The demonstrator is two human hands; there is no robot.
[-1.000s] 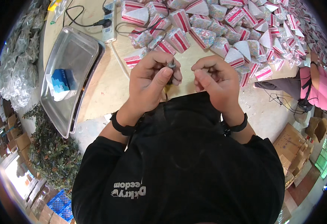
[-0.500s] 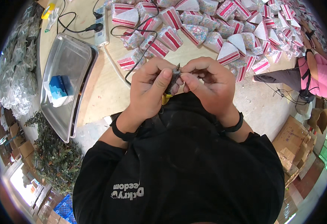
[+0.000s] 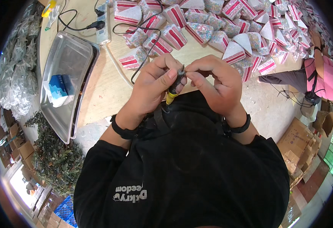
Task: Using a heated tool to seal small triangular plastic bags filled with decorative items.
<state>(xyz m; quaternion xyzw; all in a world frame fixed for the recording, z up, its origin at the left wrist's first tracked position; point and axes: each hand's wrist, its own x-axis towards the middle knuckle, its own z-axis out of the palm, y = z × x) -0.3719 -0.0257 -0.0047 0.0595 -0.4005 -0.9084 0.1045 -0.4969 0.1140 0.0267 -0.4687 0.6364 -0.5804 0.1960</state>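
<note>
We hold both hands close together above the near edge of the table (image 3: 98, 98), just in front of our chest. Our left hand (image 3: 151, 85) is curled shut around a slim tool (image 3: 174, 85) with a dark shaft and a yellow grip; the thumb presses along its side and the yellow end pokes out below the fingers. Our right hand (image 3: 218, 85) is pinched at the tool's top end, thumb and forefinger closed on the tip; whether a small part sits between them we cannot tell, since the fingers hide it.

We judge the step in hand to be work on the tool's tip, fitting or adjusting something there. The next move likely calls for a steady left grip while the right fingers do the fine turning or pushing, without tugging the black cord (image 3: 143, 45) that loops across the table toward us.

Counting what lies about: one tool, two hands, one black band on each wrist. One steel tray (image 3: 65, 57) sits at the left of the table with one blue box (image 3: 58, 89) in it. One white power strip (image 3: 103, 24) lies beside the tray with a black plug (image 3: 92, 26) in it. The wedge-shaped cake pieces (image 3: 219, 34), white with red stripes and sprinkles, cover the far half of the table; there are several dozen, too crowded to count exactly. At the right, one person in pink (image 3: 322, 76) sits by them. Cardboard boxes (image 3: 299, 148) stand on the floor at the right, green foliage (image 3: 52, 159) at the left.
</note>
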